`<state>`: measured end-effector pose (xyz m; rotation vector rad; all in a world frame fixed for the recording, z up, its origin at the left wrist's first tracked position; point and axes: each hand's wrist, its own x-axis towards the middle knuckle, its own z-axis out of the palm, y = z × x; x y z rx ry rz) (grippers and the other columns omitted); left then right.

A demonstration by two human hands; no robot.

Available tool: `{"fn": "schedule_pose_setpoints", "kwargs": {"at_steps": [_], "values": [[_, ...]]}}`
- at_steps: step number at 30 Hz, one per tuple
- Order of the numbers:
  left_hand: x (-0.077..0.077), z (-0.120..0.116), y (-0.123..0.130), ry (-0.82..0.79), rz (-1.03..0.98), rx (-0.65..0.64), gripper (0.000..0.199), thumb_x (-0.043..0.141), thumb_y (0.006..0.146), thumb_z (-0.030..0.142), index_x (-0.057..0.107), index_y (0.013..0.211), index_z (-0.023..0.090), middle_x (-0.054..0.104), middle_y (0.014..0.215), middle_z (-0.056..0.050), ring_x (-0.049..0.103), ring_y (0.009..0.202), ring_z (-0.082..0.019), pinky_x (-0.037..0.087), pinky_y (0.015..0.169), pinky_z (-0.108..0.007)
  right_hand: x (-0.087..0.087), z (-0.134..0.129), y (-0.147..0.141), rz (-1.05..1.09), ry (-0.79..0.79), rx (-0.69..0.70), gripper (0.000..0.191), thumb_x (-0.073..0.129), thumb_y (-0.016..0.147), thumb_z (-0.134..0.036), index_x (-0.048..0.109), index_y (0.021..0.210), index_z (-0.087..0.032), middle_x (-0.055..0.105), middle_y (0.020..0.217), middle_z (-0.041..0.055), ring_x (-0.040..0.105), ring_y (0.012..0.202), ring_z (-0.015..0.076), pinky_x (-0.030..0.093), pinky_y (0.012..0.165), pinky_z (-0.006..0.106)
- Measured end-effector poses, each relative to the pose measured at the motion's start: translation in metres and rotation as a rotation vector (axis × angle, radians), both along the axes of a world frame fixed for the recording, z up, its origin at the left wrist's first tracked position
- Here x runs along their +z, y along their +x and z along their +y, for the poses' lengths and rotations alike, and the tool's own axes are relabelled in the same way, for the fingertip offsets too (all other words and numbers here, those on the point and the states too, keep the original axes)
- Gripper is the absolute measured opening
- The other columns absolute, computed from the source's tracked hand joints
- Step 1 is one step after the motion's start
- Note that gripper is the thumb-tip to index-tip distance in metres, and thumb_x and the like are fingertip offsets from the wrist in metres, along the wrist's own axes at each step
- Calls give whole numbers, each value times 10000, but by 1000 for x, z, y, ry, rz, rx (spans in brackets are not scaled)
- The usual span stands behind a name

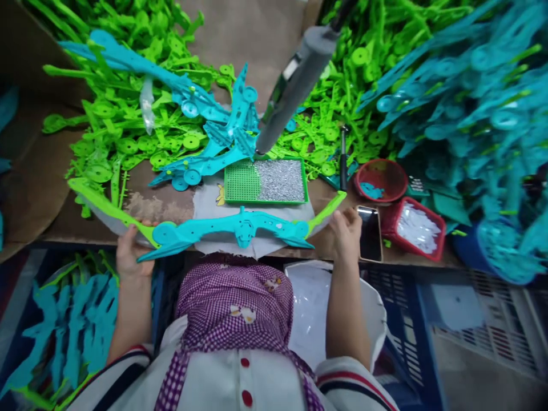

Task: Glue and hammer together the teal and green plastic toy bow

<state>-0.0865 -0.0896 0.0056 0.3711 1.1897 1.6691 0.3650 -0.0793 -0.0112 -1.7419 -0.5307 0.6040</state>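
A long bow-shaped assembly [205, 226], blue in the middle with green arms at both ends, spans the front edge of the table. My left hand [133, 254] grips it where the blue part meets the left green arm. Fingers of my right hand [346, 228] are closed at the right green arm. Translucent pieces show below both green arms. Behind the blue part lies a green tray [242, 182] with small silvery pieces, resting on a pale cloth [205, 205]. A grey tool [295, 85] hangs over the tray, its tip near other blue parts [231, 142].
Green parts [128, 120] are heaped behind, blue parts [471, 91] at the right. A screwdriver-like tool [343, 160], red bowl [381, 180], phone [370, 234], red basket [439, 251] and blue bucket [468, 248] stand right. A crate with assemblies [72, 319] is lower left.
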Motion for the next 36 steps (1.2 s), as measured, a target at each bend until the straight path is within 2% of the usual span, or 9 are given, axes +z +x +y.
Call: {"fn": "schedule_pose_setpoints", "kwargs": {"at_steps": [3,5,7,11,18,23,28,33,36], "values": [[-5,6,-3,-27,14,1,338,839,557,366,640,761,184,668,680,43,643,702,-140,537,714,-287,-3,16,10,265,17,22,476,782,592,-436,573,962,-221,636,879,-20,626,727,118,497,568,225],[-9,11,-2,-59,23,5,334,831,540,353,629,743,182,662,660,46,635,679,-133,536,699,-280,-1,25,11,384,62,-10,338,766,621,-392,567,820,-205,580,668,-68,551,564,77,435,482,179],[-12,15,2,-81,42,19,330,822,531,348,619,732,182,660,650,47,635,670,-133,539,695,-280,2,31,10,450,150,-85,283,750,649,-354,522,727,-205,512,563,-98,484,483,53,391,438,156],[-13,22,9,-44,116,56,345,814,517,364,627,746,186,674,661,48,646,683,-136,553,720,-282,10,32,10,417,262,-143,299,725,694,-359,463,701,-215,493,522,-114,452,444,36,369,422,140],[-26,29,6,-93,268,104,300,759,565,347,633,766,163,665,687,30,620,646,-114,539,664,-251,38,40,20,199,231,91,344,729,693,-434,461,795,-244,471,474,-121,540,448,97,391,421,190],[-32,28,2,-69,303,52,316,777,579,342,600,778,171,657,714,40,612,642,-112,536,668,-259,38,52,25,161,204,114,432,772,634,-498,444,770,-251,419,457,-116,559,470,121,376,410,210],[-16,29,5,-7,306,55,358,795,536,359,591,774,186,646,700,73,594,672,-106,526,718,-261,34,53,16,144,271,97,454,726,634,-578,433,778,-262,396,505,-101,606,555,146,455,474,247],[18,48,-1,90,334,-13,405,774,492,242,644,875,207,667,723,83,597,745,-117,505,811,-291,52,44,14,59,427,127,391,649,669,-588,477,808,-266,494,622,-58,663,722,171,544,630,311],[26,64,-2,117,287,79,397,738,470,165,619,844,227,606,616,115,561,673,-104,491,786,-280,60,33,13,42,439,177,341,629,706,-546,520,856,-259,559,684,-35,667,800,170,552,688,312]]}}
